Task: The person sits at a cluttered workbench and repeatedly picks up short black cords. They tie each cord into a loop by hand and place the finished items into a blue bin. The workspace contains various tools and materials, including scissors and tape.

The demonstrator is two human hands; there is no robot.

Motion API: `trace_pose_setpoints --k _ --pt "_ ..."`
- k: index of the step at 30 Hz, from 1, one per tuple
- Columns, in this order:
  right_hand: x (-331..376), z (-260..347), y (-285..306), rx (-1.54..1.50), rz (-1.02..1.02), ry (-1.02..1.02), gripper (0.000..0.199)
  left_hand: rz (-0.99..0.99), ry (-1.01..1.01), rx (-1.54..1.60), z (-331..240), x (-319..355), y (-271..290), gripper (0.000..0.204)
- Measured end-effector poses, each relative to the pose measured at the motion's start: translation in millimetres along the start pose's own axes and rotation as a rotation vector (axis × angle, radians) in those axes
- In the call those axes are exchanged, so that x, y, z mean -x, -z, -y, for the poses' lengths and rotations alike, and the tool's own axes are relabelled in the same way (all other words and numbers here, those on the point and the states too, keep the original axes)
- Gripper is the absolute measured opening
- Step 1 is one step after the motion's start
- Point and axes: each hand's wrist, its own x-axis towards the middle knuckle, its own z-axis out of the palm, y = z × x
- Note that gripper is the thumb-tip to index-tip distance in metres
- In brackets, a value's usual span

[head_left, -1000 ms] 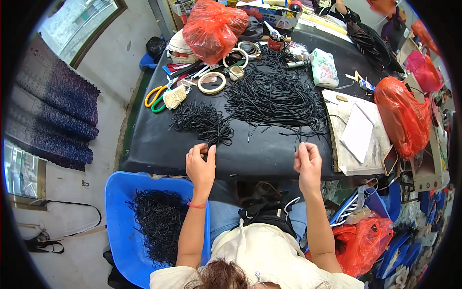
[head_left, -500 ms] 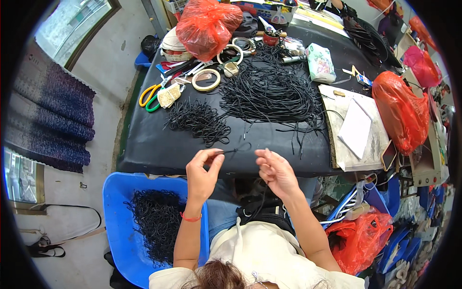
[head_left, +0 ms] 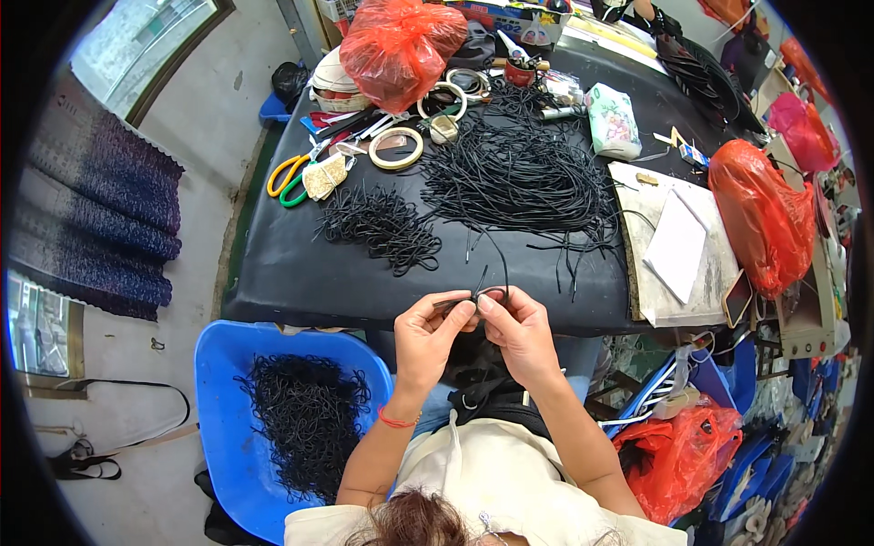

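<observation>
My left hand (head_left: pixel 431 329) and my right hand (head_left: pixel 521 329) meet at the front edge of the black-covered table (head_left: pixel 300 273). Both pinch one thin black cord (head_left: pixel 503 259); it bends up in a curve above the fingertips, with a short end standing beside it. Where the fingers press together, the cord is partly hidden. Just beyond lies a small heap of looped black cords (head_left: pixel 387 227). To its right spreads a larger bundle of long black cords (head_left: pixel 523 177). Left of my left forearm, a blue plastic tub (head_left: pixel 214 400) holds a tangled mass of black cords (head_left: pixel 305 419).
Scissors with yellow and green handles (head_left: pixel 284 179), a tape roll (head_left: pixel 396 166) and a red plastic bag (head_left: pixel 401 55) are at the back left. A pale board (head_left: pixel 637 246) with white paper (head_left: pixel 675 250) lies right, beside another red bag (head_left: pixel 760 214).
My hands have come together from apart. The right hand, earlier raised with no cord visible in it, now pinches the cord with the left, which has moved right.
</observation>
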Motion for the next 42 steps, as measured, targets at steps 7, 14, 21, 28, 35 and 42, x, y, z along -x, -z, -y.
trace_pose_setpoints --k 7,14,21,28,35,42 --pt "5 13 -5 0.293 0.019 0.056 0.015 -0.058 0.001 -0.040 -2 0 -5 0.014" --pt "5 12 -2 0.290 0.027 0.039 0.016 -0.065 0.020 -0.071 -2 1 -5 0.015" --pt "5 10 0 0.294 0.030 0.010 0.019 -0.056 0.042 -0.071 2 1 -2 0.015" --pt "-4 26 0 0.500 -0.094 0.196 0.020 -0.228 -0.148 -0.410 8 -50 36 0.022" --pt "3 47 16 0.924 -0.121 0.588 0.013 -0.064 -0.723 -1.025 -48 -43 7 0.030" --pt "13 58 15 1.115 -0.270 0.852 0.013 0.365 0.220 -0.172 -27 -10 3 0.020"
